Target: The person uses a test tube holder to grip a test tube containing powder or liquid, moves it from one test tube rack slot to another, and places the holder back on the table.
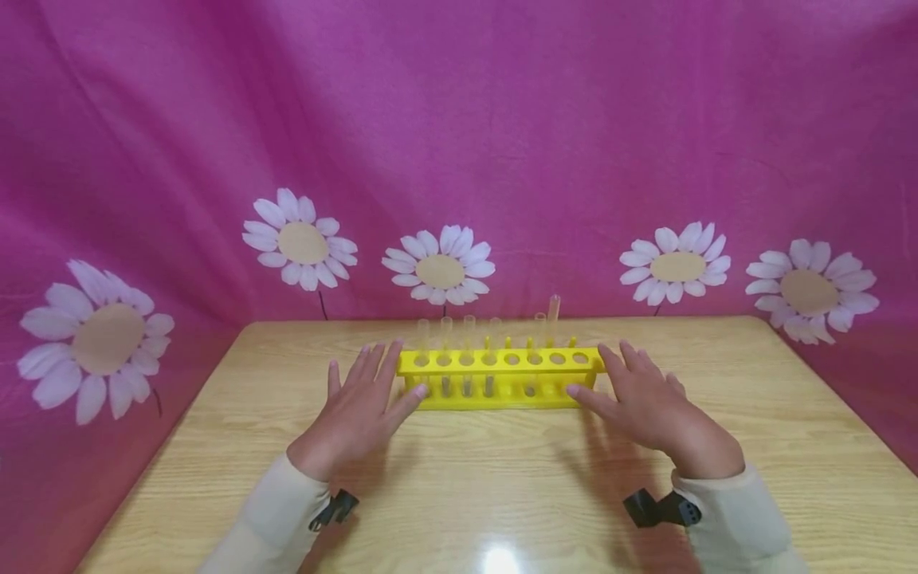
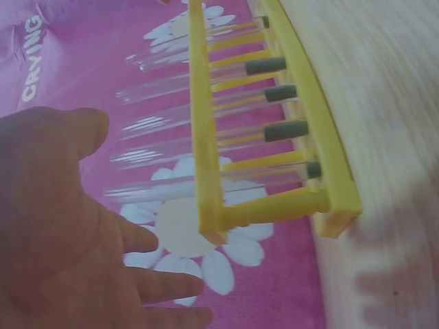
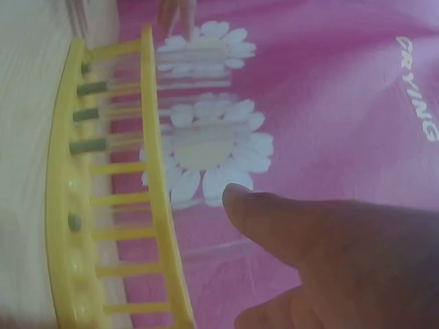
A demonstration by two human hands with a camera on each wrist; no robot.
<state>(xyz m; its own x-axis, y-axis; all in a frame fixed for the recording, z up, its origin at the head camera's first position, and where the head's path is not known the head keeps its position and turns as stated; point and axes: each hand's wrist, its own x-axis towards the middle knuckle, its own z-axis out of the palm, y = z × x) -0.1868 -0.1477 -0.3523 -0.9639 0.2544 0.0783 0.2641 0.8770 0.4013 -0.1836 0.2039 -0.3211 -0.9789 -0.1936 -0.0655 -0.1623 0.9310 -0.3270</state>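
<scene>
A yellow test tube rack [image 1: 502,403] stands on the wooden table, with several clear test tubes [image 1: 469,331] upright in its holes. Dark grey-green material [image 2: 286,130] fills the bottom of these tubes. One more tube [image 1: 555,309] rises at the back right of the rack; its lower part is hidden. Beside the rack's left end is my left hand [image 1: 353,410], fingers spread and straight. My right hand [image 1: 649,406] mirrors it at the right end, thumb in front. Both wrist views show space between hand and rack; neither hand holds anything.
Behind the table hangs a pink cloth [image 1: 545,159] printed with white daisies, which also covers the sides. Bare wood of the table [image 1: 488,486] stretches in front of the rack. Short yellow pegs [image 1: 508,342] stick up along the rack's back.
</scene>
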